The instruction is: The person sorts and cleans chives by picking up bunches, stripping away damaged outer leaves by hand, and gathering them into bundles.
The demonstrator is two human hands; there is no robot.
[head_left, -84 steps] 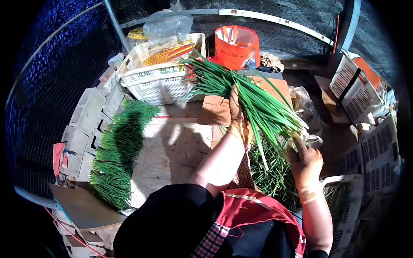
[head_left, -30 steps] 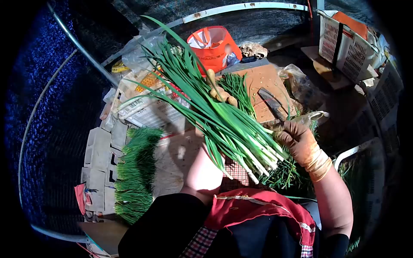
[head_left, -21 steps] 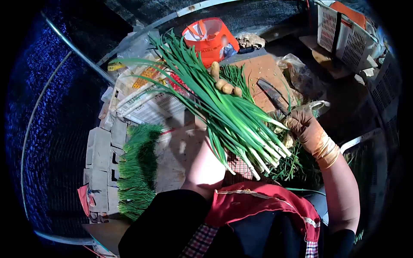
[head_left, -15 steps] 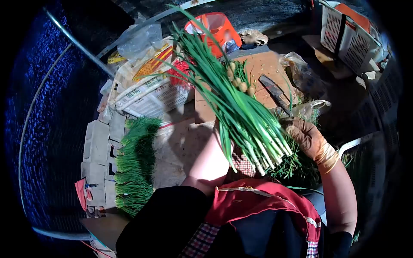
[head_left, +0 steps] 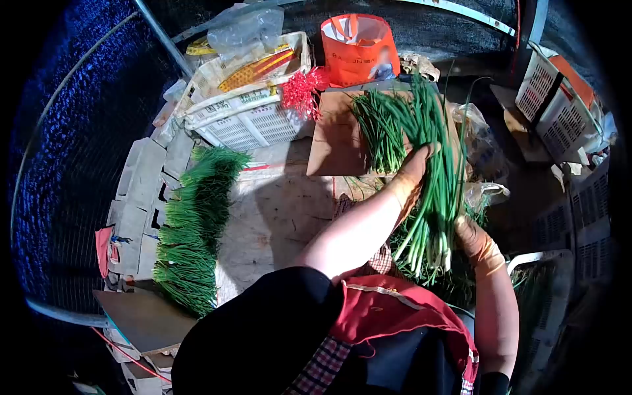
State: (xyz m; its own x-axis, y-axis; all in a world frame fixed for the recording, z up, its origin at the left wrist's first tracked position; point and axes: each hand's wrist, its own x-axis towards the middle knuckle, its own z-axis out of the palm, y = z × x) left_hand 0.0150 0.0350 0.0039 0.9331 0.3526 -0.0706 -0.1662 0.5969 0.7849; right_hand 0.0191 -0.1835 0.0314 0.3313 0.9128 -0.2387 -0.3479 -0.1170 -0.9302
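A long bunch of green onions (head_left: pixel 431 217) hangs over my lap, leaves pointing away and pale stem ends toward me. My left hand (head_left: pixel 416 168), in a tan glove, is closed around its middle. My right hand (head_left: pixel 475 242), gloved too, is beside the pale ends on the right, fingers curled; what they hold, if anything, is hidden. Beyond my left hand, a smaller green bunch (head_left: pixel 385 135) lies on a brown board (head_left: pixel 336 135). Loose green trimmings (head_left: pixel 421 260) show beneath the stems.
Several neat bunches of greens (head_left: pixel 191 230) form a row along the left of the pale work surface (head_left: pixel 276 204). Behind stand a white crate (head_left: pixel 243 125) with red ties (head_left: pixel 304 92) and an orange bag (head_left: pixel 359 52). Another white crate (head_left: pixel 559 105) stands at right.
The green onions have swung more upright, their leaves now to the right. My left hand has come into sight around them. The knife is now hidden, and the smaller bunch shows more fully.
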